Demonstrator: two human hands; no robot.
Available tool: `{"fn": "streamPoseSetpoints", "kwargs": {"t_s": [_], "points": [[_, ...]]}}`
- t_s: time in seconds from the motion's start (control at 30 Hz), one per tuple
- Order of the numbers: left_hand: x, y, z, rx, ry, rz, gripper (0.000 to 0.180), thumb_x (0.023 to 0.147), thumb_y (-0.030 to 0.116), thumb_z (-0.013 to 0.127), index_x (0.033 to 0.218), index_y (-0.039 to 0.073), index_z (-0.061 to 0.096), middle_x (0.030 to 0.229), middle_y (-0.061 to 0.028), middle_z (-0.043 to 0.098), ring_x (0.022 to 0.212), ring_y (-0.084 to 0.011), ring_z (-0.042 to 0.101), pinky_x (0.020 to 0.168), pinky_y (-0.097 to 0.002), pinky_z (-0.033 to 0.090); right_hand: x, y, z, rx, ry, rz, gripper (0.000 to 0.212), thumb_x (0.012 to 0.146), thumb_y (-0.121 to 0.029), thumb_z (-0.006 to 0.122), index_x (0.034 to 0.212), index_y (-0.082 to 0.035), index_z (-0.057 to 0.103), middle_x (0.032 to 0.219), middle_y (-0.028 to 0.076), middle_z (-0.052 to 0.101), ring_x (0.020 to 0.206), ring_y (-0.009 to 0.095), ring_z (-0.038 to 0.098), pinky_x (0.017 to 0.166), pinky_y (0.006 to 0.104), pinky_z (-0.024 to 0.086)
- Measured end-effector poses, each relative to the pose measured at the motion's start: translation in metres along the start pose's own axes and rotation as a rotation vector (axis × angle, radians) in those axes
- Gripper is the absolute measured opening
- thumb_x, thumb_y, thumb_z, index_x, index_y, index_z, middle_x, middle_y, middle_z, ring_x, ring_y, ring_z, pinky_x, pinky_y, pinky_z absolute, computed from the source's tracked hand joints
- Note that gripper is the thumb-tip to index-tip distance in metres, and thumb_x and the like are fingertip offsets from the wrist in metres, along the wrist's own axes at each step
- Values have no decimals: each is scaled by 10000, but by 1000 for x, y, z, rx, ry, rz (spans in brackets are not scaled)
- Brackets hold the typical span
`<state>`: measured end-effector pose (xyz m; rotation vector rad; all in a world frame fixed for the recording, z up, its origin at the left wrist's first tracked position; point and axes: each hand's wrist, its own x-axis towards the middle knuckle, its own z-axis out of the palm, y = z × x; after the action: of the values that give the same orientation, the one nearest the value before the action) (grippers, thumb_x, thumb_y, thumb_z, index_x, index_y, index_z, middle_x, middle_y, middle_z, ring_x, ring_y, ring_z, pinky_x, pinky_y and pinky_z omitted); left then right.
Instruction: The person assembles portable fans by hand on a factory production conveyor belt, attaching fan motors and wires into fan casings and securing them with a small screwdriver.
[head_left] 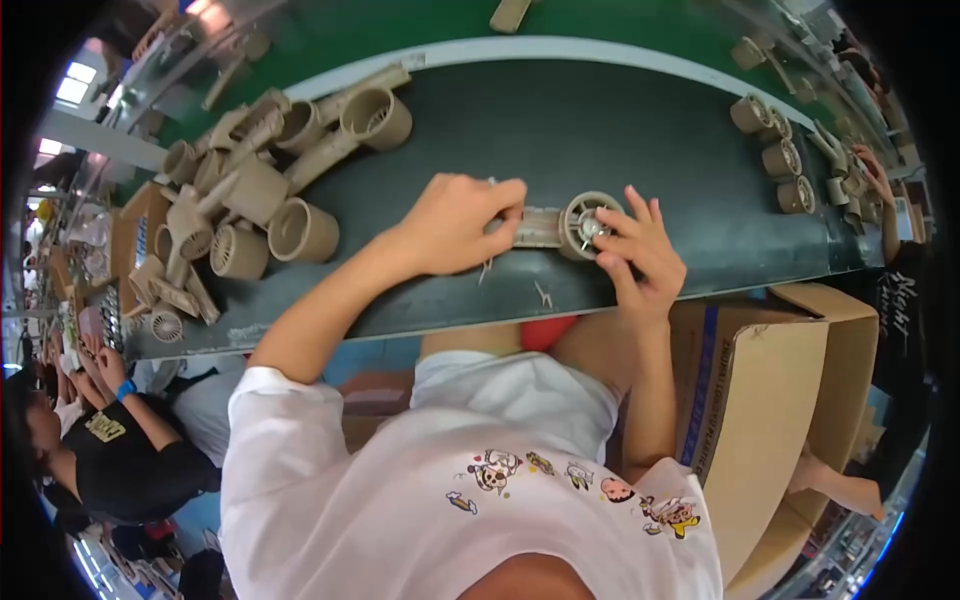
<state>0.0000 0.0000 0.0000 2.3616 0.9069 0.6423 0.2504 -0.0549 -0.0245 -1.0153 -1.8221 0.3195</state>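
Observation:
A beige plastic fan housing (541, 228), with a spoked round end and a trough-like handle, lies crosswise in front of me on the dark green work surface. My left hand (462, 224) is closed round the handle's left end and covers it. At the round end, the fingertips of my right hand (645, 255) reach over the rim toward a small shiny piece at the centre, the thumb near the lower edge. Whether they grip that piece is hard to make out. Thin beige plastic scraps (543, 294) lie just below the housing.
Many similar beige housings (256, 190) are heaped at the left; more round ones (783, 158) stand at the far right. An open cardboard box (775, 400) is below the right table edge. Co-workers sit left and right, one hand (872, 172) among the right-hand parts.

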Motion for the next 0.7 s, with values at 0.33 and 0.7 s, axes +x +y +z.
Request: {"fn": "streamPoseSetpoints", "kwargs": {"t_s": [0.33,0.7], "points": [[52,-14,-4,-85,592,-586,148,791,155,606,794,9,629,748,-180,656,730,-352,648,657,-415,495,1,-8,-1,46,240,201,239,804,26,647,1039,19,693,1273,228,581,1102,332,630,905,348,508],[143,-156,-156,440,918,-1008,436,754,381,644,959,0,695,1020,-233,672,976,-395,644,846,-462,507,0,-6,-1,86,321,316,140,824,21,636,951,26,693,1217,209,616,984,286,675,843,346,533]]}}
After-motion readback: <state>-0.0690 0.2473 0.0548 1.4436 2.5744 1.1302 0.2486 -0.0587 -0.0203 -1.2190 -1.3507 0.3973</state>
